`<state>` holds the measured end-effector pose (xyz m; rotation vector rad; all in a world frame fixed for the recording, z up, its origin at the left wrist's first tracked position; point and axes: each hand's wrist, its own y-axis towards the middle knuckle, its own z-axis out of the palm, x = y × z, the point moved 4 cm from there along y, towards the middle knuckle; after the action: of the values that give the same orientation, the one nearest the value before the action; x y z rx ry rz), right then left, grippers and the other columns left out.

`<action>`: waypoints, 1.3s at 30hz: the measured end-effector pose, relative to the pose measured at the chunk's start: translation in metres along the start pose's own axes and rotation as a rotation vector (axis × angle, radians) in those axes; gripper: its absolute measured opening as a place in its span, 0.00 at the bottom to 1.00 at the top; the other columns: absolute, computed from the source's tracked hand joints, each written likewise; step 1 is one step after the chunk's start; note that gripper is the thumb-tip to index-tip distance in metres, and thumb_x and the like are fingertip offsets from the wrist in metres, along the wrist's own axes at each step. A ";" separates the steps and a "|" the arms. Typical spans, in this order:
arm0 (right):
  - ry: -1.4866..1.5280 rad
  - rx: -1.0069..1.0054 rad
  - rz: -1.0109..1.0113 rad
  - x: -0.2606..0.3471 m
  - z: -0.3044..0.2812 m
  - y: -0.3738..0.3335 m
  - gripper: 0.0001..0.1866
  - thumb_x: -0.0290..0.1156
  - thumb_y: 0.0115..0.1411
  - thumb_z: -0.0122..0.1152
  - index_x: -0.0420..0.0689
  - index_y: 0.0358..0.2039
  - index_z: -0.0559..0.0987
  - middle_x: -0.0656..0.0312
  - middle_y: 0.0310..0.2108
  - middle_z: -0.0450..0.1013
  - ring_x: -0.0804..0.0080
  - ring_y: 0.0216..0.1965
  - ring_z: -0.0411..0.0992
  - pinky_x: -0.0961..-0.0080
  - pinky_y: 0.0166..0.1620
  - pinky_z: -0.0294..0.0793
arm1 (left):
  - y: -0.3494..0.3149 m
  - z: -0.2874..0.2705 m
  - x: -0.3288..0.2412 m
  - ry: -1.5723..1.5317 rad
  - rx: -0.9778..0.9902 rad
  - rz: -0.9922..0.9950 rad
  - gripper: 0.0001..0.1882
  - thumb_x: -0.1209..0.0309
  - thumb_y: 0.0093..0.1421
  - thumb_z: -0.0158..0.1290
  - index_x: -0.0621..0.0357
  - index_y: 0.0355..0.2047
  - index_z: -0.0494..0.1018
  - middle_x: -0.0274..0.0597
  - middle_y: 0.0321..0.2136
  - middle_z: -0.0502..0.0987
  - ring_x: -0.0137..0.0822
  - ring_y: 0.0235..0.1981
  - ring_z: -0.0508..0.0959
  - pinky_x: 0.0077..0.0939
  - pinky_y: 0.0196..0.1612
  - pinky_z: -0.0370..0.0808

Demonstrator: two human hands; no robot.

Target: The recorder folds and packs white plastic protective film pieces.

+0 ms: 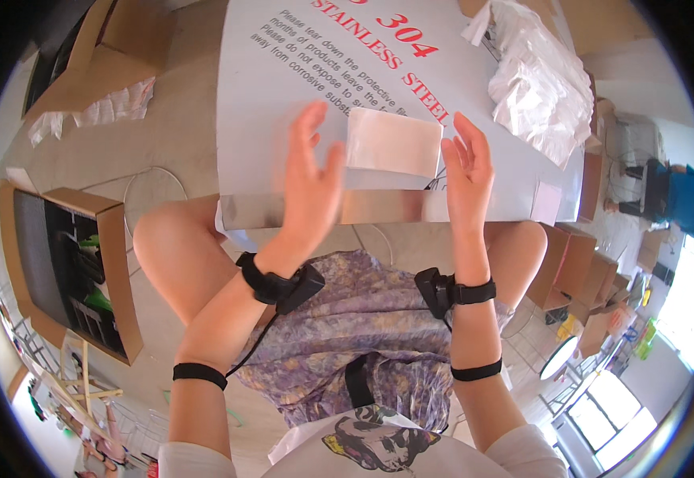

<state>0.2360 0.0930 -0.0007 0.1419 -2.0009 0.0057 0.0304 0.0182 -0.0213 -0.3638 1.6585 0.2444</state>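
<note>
A flat white rectangular packet (395, 142) lies on the film-covered steel table (255, 159) between my hands. My left hand (312, 187) is held up left of the packet, apart from it. Its fingers are spread and somewhat blurred, with nothing in them. At the packet's right edge is my right hand (468, 171), fingers stretched out and apart; I cannot tell whether its fingertips touch the packet. A heap of crumpled white plastic bags (534, 84) covers the table's far right corner.
An open cardboard box (112, 211) with black dividers stands on the floor at left, another box (100, 76) beyond it. Further cardboard boxes (566, 263) line the right side. A pale pink slip (546, 201) lies by the table's near right corner. A person in blue (674, 197) is farther right.
</note>
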 end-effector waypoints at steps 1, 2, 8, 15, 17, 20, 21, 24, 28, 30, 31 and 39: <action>-0.002 0.020 -0.011 0.006 0.005 0.004 0.19 0.26 0.68 0.51 0.39 0.59 0.70 0.53 0.60 0.68 0.61 0.62 0.65 0.62 0.63 0.64 | -0.005 0.005 -0.007 0.330 0.033 0.161 0.32 0.67 0.66 0.50 0.63 0.67 0.54 0.52 0.67 0.57 0.44 0.69 0.58 0.41 0.69 0.55; -0.150 0.060 -0.130 0.016 0.012 0.008 0.19 0.25 0.68 0.51 0.40 0.58 0.71 0.53 0.61 0.67 0.59 0.63 0.65 0.61 0.63 0.65 | -0.011 0.009 -0.008 0.326 0.009 0.154 0.32 0.67 0.66 0.50 0.63 0.67 0.54 0.52 0.67 0.57 0.44 0.69 0.58 0.41 0.69 0.55; -0.526 0.133 -0.404 0.019 0.055 0.022 0.20 0.28 0.69 0.46 0.41 0.60 0.69 0.51 0.64 0.64 0.53 0.68 0.57 0.55 0.68 0.55 | -0.021 0.047 -0.008 0.824 0.176 0.595 0.33 0.72 0.56 0.51 0.69 0.63 0.61 0.53 0.64 0.62 0.46 0.68 0.60 0.45 0.69 0.56; -0.912 0.033 -0.317 -0.033 0.060 0.039 0.25 0.33 0.70 0.44 0.39 0.65 0.60 0.51 0.67 0.58 0.54 0.71 0.49 0.50 0.71 0.40 | 0.002 0.047 0.000 0.753 0.066 0.651 0.30 0.70 0.58 0.50 0.70 0.60 0.64 0.54 0.63 0.65 0.45 0.66 0.63 0.44 0.69 0.57; -0.912 0.042 -0.296 -0.032 0.063 0.039 0.25 0.35 0.71 0.42 0.38 0.65 0.60 0.50 0.67 0.58 0.53 0.71 0.48 0.50 0.71 0.39 | 0.002 0.047 0.012 0.783 0.055 0.633 0.30 0.67 0.59 0.51 0.70 0.60 0.64 0.53 0.63 0.64 0.44 0.66 0.63 0.44 0.69 0.56; -0.927 0.018 -0.292 -0.036 0.055 0.041 0.25 0.37 0.71 0.41 0.39 0.65 0.60 0.50 0.67 0.58 0.53 0.71 0.49 0.50 0.71 0.39 | 0.003 0.056 0.019 0.744 0.136 0.574 0.33 0.61 0.61 0.51 0.69 0.62 0.62 0.52 0.65 0.62 0.43 0.68 0.59 0.43 0.71 0.51; -0.915 0.023 -0.292 -0.037 0.056 0.041 0.25 0.37 0.71 0.40 0.39 0.65 0.60 0.50 0.67 0.58 0.53 0.71 0.49 0.50 0.71 0.39 | 0.003 0.056 0.022 0.795 0.151 0.562 0.35 0.57 0.62 0.50 0.69 0.63 0.61 0.52 0.66 0.60 0.43 0.69 0.57 0.43 0.72 0.49; -0.892 0.027 -0.281 -0.041 0.057 0.041 0.26 0.37 0.71 0.40 0.40 0.65 0.60 0.50 0.67 0.57 0.53 0.71 0.49 0.50 0.71 0.39 | 0.002 0.053 0.027 0.856 0.170 0.537 0.38 0.52 0.62 0.49 0.69 0.65 0.58 0.52 0.68 0.57 0.43 0.71 0.53 0.43 0.72 0.46; -0.861 0.024 -0.270 -0.042 0.055 0.042 0.25 0.37 0.71 0.40 0.40 0.65 0.61 0.50 0.67 0.57 0.53 0.71 0.49 0.50 0.71 0.40 | 0.004 0.049 0.028 0.866 0.194 0.471 0.40 0.50 0.63 0.47 0.68 0.66 0.55 0.52 0.69 0.54 0.44 0.72 0.50 0.44 0.72 0.44; -0.860 0.016 -0.275 -0.042 0.056 0.044 0.25 0.37 0.71 0.40 0.40 0.65 0.61 0.50 0.67 0.57 0.53 0.71 0.49 0.50 0.71 0.40 | 0.005 0.050 0.029 0.881 0.198 0.479 0.41 0.50 0.63 0.47 0.69 0.66 0.55 0.53 0.69 0.54 0.44 0.72 0.50 0.44 0.72 0.44; -0.852 0.019 -0.286 -0.041 0.058 0.044 0.26 0.37 0.70 0.41 0.40 0.65 0.61 0.50 0.67 0.57 0.53 0.71 0.49 0.49 0.71 0.40 | 0.006 0.049 0.029 0.904 0.196 0.478 0.41 0.49 0.63 0.47 0.69 0.66 0.55 0.53 0.69 0.54 0.44 0.72 0.50 0.45 0.72 0.45; -0.814 0.003 -0.241 -0.039 0.065 0.042 0.27 0.39 0.70 0.43 0.39 0.66 0.60 0.49 0.69 0.54 0.53 0.72 0.47 0.53 0.72 0.42 | 0.006 0.038 0.021 0.919 0.185 0.519 0.40 0.49 0.65 0.45 0.72 0.65 0.55 0.56 0.69 0.54 0.47 0.71 0.53 0.47 0.71 0.48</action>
<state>0.1886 0.1343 -0.0611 0.4411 -2.7786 -0.2372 0.0614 0.0355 -0.0474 0.1472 2.6537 0.3294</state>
